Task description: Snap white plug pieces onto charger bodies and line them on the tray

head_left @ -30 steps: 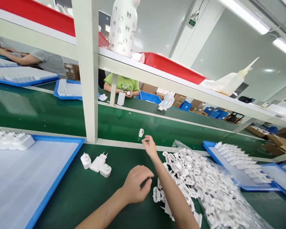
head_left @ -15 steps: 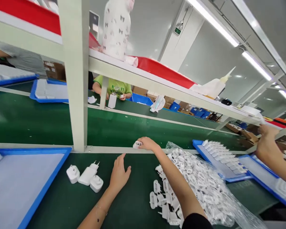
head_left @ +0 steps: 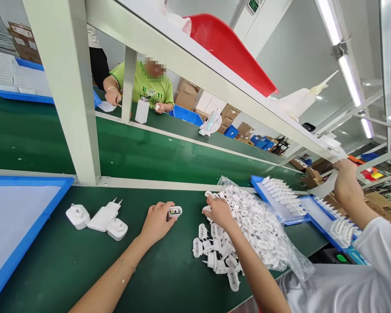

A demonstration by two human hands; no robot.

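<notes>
My left hand (head_left: 157,221) is closed around a white charger housing (head_left: 174,212), whose open end faces me and shows small electronic parts inside. My right hand (head_left: 220,211) is at the left edge of a heap of white plug covers (head_left: 257,226). Its fingers are curled round a white plug cover (head_left: 207,209), partly hidden by the hand. Several loose plug covers (head_left: 215,250) lie in front of the heap. Left of my left hand, a few white chargers (head_left: 103,217) rest together on the green table, one with two pins pointing up.
A blue-rimmed tray (head_left: 57,195) lies at left. Blue trays (head_left: 295,221) with rows of white parts stand at right, beside a co-worker's raised arm (head_left: 352,191). A metal post (head_left: 67,95) and overhead shelf (head_left: 189,48) frame the green conveyor (head_left: 156,152). Another person (head_left: 150,89) sits opposite.
My left hand, empty and open before, now holds the charger housing. My right hand has come from the back rail, where it held a white piece, to the heap. The view has tilted.
</notes>
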